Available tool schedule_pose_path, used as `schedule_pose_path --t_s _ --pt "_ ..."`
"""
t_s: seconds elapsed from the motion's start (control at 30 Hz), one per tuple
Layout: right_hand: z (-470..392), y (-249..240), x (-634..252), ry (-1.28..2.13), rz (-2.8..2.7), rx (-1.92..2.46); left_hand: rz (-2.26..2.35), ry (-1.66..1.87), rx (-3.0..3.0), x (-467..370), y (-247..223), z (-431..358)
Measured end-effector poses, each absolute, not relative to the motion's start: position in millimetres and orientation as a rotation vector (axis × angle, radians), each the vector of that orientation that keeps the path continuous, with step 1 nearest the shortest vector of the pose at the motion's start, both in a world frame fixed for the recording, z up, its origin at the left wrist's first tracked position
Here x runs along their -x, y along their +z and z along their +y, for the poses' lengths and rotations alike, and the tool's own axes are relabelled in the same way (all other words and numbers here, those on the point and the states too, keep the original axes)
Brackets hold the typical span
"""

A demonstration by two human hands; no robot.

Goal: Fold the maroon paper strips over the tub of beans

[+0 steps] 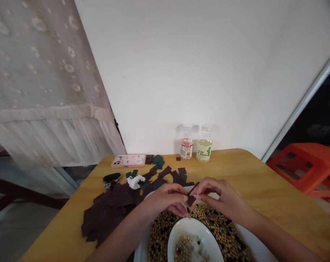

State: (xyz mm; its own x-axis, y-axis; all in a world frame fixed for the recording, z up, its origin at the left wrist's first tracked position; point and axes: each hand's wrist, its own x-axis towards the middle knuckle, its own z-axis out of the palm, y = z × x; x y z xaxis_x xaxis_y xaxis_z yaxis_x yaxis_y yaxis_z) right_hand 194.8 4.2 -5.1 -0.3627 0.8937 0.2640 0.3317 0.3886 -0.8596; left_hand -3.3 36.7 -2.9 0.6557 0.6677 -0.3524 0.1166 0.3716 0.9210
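Above a white tray (141, 244), my two hands meet at a small dark brown piece (191, 200) that looks like cloth or leather. My left hand (172, 198) pinches its left side between thumb and fingers. My right hand (219, 196) has its fingertips closed on the piece's right edge. Tan and black round beads or beans (159, 233) fill the tray beneath. Among them sits a white oval bowl (215, 251) with more pale beads in it. Whether a bead is between my fingers is too small to tell.
Left of the tray lies a heap of dark brown pieces (107, 214), with green pieces (158, 162) behind. Crumpled white tissue (135, 182), a black key fob (112, 177) and a pink-cased phone (128, 160) lie nearby. Two bottles (186, 148) (204, 149) stand by the wall. An orange stool (308, 167) is right.
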Motion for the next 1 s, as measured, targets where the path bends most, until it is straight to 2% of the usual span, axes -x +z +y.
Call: schedule_pose_path --t_s 1.0 --pt "-0.7 3.2 -195.1 0.947 -1.895 1.094 0.836 0.398 -1.188 2.5 -5.7 35.3"
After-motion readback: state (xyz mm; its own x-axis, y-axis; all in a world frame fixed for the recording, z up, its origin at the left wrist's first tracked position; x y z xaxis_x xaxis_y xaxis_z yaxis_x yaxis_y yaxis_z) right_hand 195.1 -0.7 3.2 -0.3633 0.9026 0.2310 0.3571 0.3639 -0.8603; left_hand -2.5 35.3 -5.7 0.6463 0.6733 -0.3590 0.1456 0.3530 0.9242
